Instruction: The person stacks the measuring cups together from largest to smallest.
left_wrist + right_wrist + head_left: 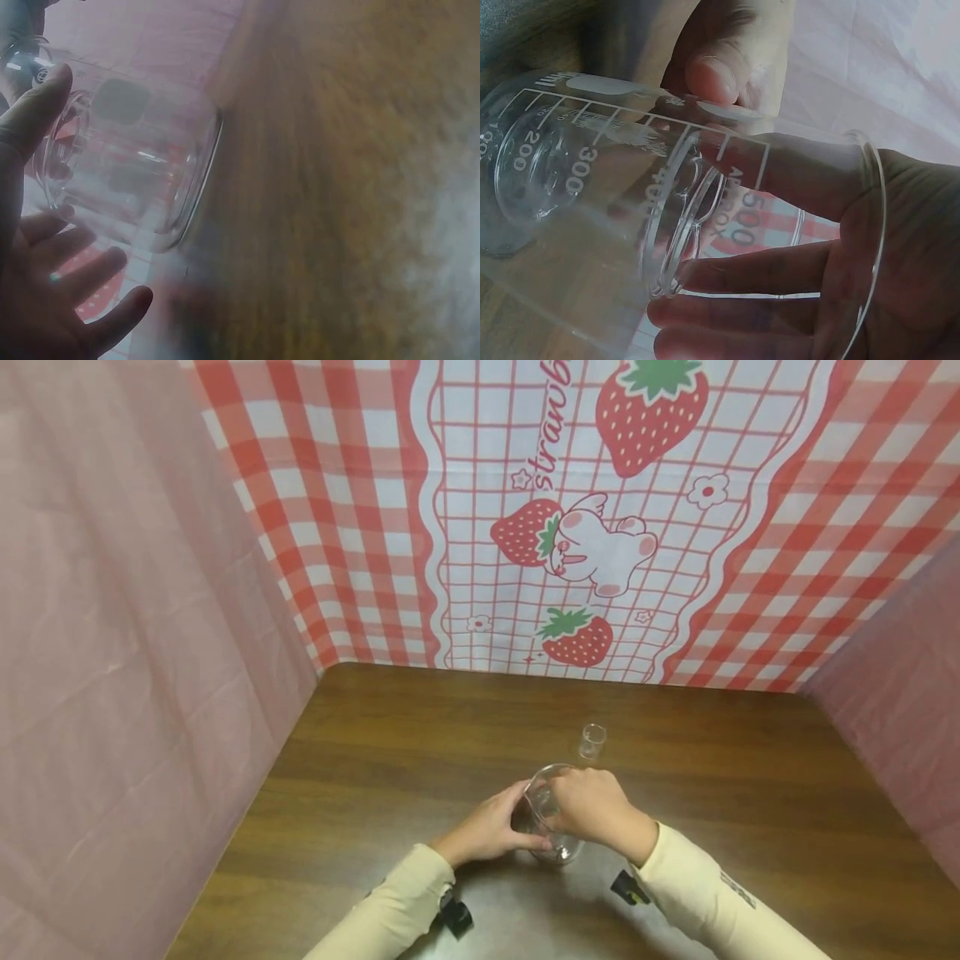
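Observation:
A clear glass beaker (564, 853) with white measuring marks up to 500 stands on the table. My left hand (489, 828) holds it from the side, thumb (46, 96) on one side and spread fingers on the other. Through its rim reaches my right hand (594, 807). In the right wrist view the right thumb and fingers (757, 270) pinch the rim of a smaller glass beaker (676, 225) inside the large one. From the head view, the right hand hides much of the small beaker.
A little clear glass cup (592, 742) stands on the brown wooden table (360, 760), behind the hands. A strawberry-print cloth (510, 602) hangs at the table's far edge. Pink curtains (150, 610) hang at both sides.

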Action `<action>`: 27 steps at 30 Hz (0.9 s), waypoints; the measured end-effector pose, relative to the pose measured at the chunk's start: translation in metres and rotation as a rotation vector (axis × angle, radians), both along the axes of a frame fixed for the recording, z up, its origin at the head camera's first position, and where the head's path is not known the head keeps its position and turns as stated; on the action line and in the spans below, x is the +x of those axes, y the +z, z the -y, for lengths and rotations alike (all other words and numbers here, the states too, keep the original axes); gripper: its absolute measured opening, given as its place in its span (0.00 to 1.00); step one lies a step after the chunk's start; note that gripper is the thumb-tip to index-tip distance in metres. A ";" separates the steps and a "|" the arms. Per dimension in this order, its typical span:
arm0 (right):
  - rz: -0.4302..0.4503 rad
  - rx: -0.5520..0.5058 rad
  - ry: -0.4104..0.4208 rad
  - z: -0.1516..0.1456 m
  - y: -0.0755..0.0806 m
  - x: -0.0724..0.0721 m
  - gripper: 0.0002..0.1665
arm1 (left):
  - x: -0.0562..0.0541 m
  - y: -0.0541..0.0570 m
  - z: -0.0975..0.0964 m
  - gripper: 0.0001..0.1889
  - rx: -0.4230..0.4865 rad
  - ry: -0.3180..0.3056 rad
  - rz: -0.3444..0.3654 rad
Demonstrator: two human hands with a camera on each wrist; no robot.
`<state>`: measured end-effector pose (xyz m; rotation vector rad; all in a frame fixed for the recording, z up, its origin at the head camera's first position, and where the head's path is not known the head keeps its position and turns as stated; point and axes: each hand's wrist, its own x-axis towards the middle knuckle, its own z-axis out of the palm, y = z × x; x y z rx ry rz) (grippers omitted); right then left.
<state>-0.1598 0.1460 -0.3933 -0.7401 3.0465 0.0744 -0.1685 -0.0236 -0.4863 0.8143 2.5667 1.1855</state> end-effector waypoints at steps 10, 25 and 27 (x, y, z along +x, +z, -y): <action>0.015 -0.025 0.001 0.000 -0.002 0.000 0.25 | 0.000 0.000 0.000 0.48 0.009 0.001 0.040; 0.013 -0.043 -0.013 -0.001 -0.001 0.000 0.18 | -0.001 0.000 0.000 0.48 0.029 0.004 0.056; 0.023 -0.058 -0.021 -0.001 0.000 -0.001 0.17 | -0.002 -0.001 -0.001 0.49 0.033 -0.002 0.056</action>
